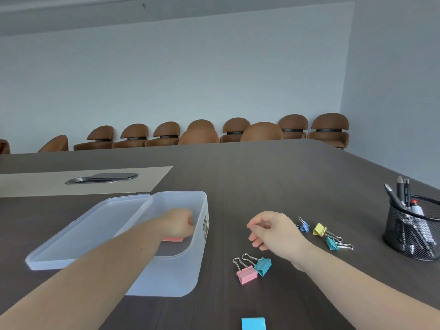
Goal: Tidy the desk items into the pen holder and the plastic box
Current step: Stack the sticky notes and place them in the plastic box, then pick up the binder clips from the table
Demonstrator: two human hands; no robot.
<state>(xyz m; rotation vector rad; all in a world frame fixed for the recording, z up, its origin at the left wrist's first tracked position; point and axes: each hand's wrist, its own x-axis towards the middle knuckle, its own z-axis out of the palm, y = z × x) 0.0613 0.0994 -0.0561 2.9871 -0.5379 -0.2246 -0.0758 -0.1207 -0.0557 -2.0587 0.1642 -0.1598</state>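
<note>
My left hand [181, 222] reaches into the translucent plastic box [190, 270], fingers curled over a pink sticky pad [173, 239] lying on the box floor; whether it grips the pad is hidden. My right hand [273, 231] hovers over the table right of the box, fingers loosely curled, holding nothing. Binder clips lie around it: a pink clip [246, 274] and a teal clip [262, 265] in front, a blue clip [304, 226], a yellow clip [320, 229] and another teal clip [333, 244] to the right. A black mesh pen holder [412, 236] with several pens stands far right.
The box lid [78, 236] lies open, flat to the left of the box. A blue sticky pad [253, 323] sits at the near edge. A grey cable hatch [102, 178] is set in the table's middle strip. Brown chairs [262, 132] line the far wall.
</note>
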